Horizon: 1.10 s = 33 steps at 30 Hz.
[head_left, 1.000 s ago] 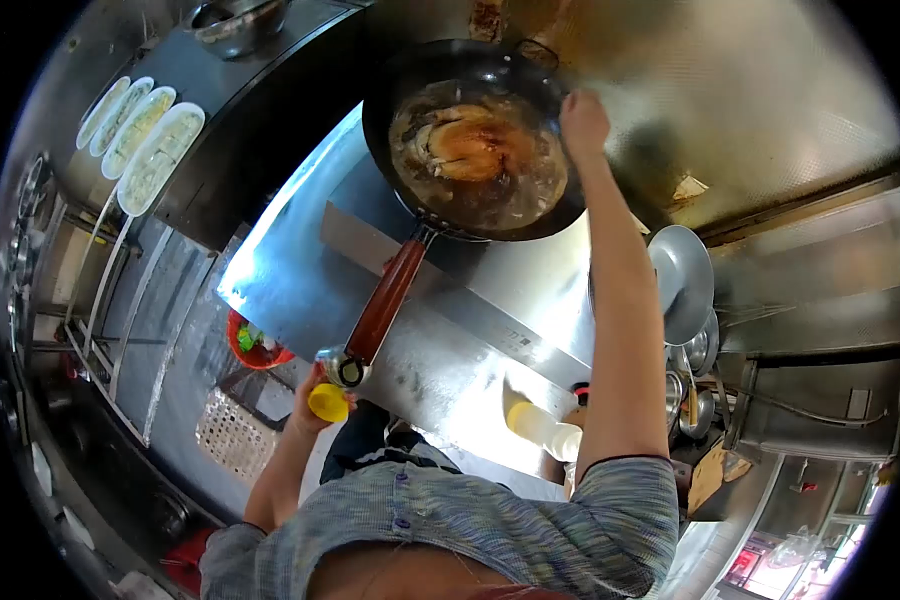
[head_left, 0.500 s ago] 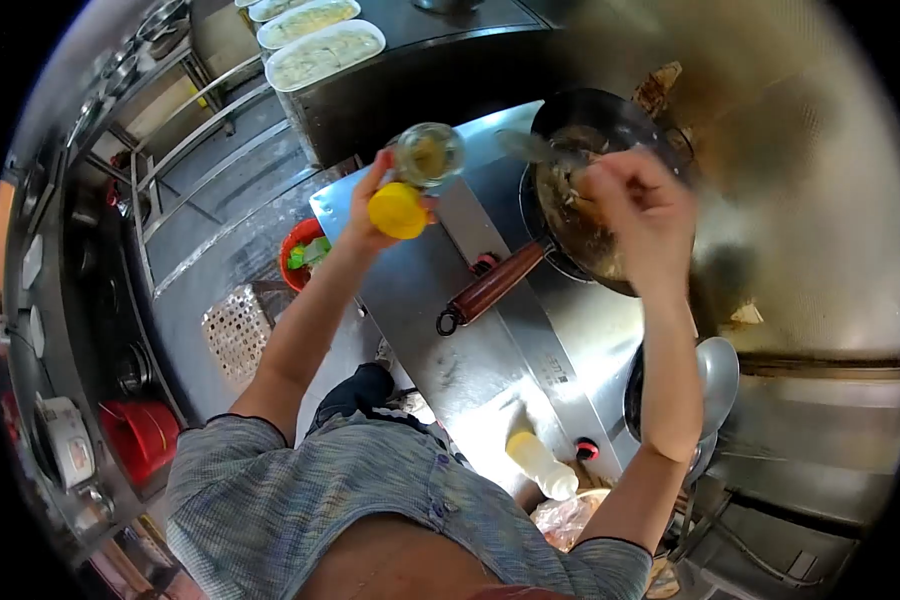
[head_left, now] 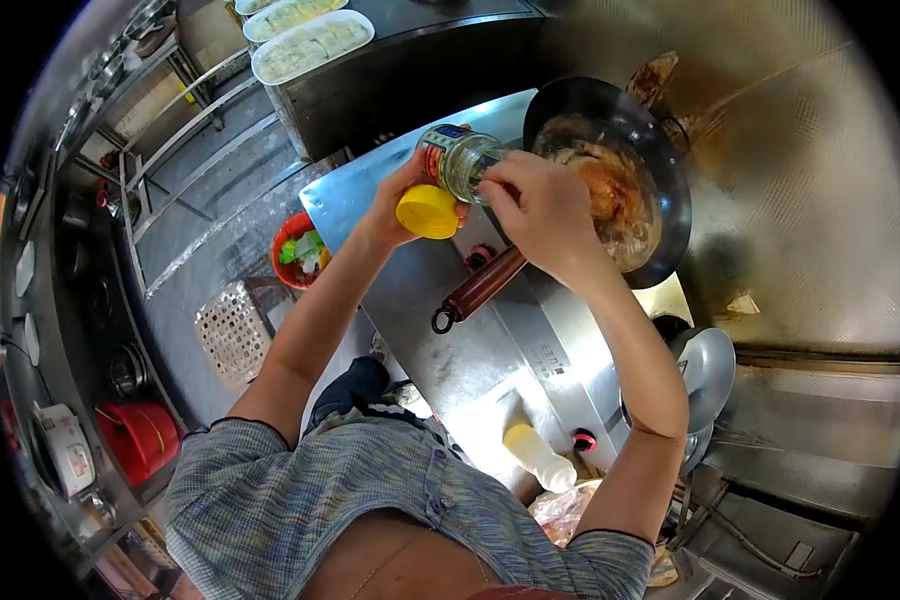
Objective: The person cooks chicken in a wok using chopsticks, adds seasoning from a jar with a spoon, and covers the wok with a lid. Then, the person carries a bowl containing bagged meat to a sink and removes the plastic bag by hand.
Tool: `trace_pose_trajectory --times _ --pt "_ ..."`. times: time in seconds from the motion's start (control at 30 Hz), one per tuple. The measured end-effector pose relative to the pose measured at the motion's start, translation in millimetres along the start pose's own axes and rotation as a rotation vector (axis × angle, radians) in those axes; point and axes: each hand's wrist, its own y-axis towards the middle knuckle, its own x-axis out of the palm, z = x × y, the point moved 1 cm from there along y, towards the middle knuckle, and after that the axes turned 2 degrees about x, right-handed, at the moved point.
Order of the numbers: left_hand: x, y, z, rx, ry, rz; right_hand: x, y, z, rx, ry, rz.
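Observation:
My left hand [head_left: 395,208] is wrapped round a labelled glass jar [head_left: 460,160] and also keeps a yellow lid [head_left: 428,211] against it. The jar is tilted, its mouth toward the right. My right hand [head_left: 545,205] is at the jar's mouth with its fingers curled together; what they hold, if anything, is hidden. Just beyond that hand, a dark wok [head_left: 670,200] with browned food [head_left: 610,190] in liquid sits on the steel stove. Its wooden handle [head_left: 485,285] points toward me, below my right hand.
White oval dishes [head_left: 313,47] stand on a counter at the top left. Near the stove's front edge lies a squeeze bottle [head_left: 539,458]. A red basket [head_left: 300,250] and a perforated stool [head_left: 233,333] are at left, metal bowls [head_left: 708,375] at right, a red bucket [head_left: 138,438] further left.
My left hand has raised the jar and lid from beside the wok handle's end. My right hand has come from the wok's far rim back to the jar's mouth. The view has shifted.

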Motion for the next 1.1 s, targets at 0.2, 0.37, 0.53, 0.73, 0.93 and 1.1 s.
trace_pose_trajectory --times 0.2,0.37,0.53,0.73,0.93,1.1 --pt "-8 5 -10 -0.036 -0.111 0.008 -7 -10 24 0.607 0.700 0.051" --pt "-6 10 -20 -0.057 -0.222 0.031 -13 -20 39 0.853 1.130 0.128" --pt "-12 13 -31 -0.087 -0.267 0.017 -13 -31 44 0.923 1.201 0.153" --pt "-17 11 -34 -0.095 -0.376 0.077 -20 -41 69 0.955 1.346 0.290" --pt "-39 -9 -21 -0.063 -0.390 0.159 -47 -32 157 0.984 1.096 0.574" --pt "-56 -27 -10 -0.001 -0.331 0.249 -27 -9 250 0.978 0.252 0.571"
